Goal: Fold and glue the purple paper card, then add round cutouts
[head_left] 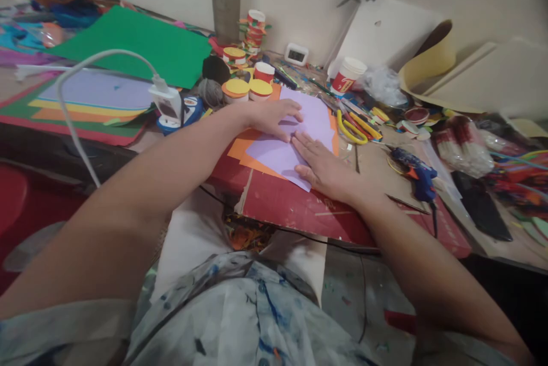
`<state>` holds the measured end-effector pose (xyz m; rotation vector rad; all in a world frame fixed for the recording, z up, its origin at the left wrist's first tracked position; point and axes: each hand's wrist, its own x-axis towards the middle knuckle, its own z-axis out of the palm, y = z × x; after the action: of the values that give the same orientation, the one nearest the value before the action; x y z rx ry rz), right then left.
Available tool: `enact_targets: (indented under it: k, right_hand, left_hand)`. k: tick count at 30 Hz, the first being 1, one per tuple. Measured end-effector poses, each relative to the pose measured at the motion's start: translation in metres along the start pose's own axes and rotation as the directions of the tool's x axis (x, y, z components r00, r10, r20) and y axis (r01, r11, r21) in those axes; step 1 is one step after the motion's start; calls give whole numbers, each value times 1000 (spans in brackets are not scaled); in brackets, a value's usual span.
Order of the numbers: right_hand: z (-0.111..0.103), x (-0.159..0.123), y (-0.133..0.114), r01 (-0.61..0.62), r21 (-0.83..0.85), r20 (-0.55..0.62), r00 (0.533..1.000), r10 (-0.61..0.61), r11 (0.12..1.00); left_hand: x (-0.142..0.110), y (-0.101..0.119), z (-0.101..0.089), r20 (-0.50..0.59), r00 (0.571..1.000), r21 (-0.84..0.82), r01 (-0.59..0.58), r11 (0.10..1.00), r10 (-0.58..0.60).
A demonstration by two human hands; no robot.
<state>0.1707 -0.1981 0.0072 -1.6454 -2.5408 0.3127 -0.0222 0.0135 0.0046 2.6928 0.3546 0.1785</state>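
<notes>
A sheet of light purple paper [269, 156] lies in front of me on top of orange paper [242, 148], whose edges stick out at the left and right. My left hand [274, 117] rests on the purple sheet with its fingers spread and slightly bent. Flat on the same sheet, nearer its right edge, lies my right hand [317, 163], fingers stretched out. The two hands almost meet at the fingertips. Under the papers is a red board [295, 206]. Beside the sheet on the right are scissors with yellow handles [351, 129].
A blue glue gun [417, 172] lies at the right, near a black phone [482, 206]. Paper cups with yellow lids [236, 88] stand behind my left hand. A white cable [77, 126] arches from a plug at the left, before a green sheet [137, 40].
</notes>
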Motion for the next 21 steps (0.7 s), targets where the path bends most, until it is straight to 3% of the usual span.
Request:
enact_targets:
  k: [4,13,18,21]
  right_hand:
    - [6,-10,8,24,37,12,1000,-24,999]
    - [-9,-47,5,-70,-19,12,997,70,997]
    - [-26,-41,-8,-112,-36,-21,994,112,993]
    - [-25,-20,-15,-80,-35,-76,994,77,996]
  left_hand:
    - [1,-4,-2,51,998,-10,20,1000,-19]
    - [3,1,-21,170,985,15,-13,1000,10]
    - [0,3,-28,209,978,-21,-23,1000,27]
    - [-5,-1,-23,102,995,-143,28,989,-14]
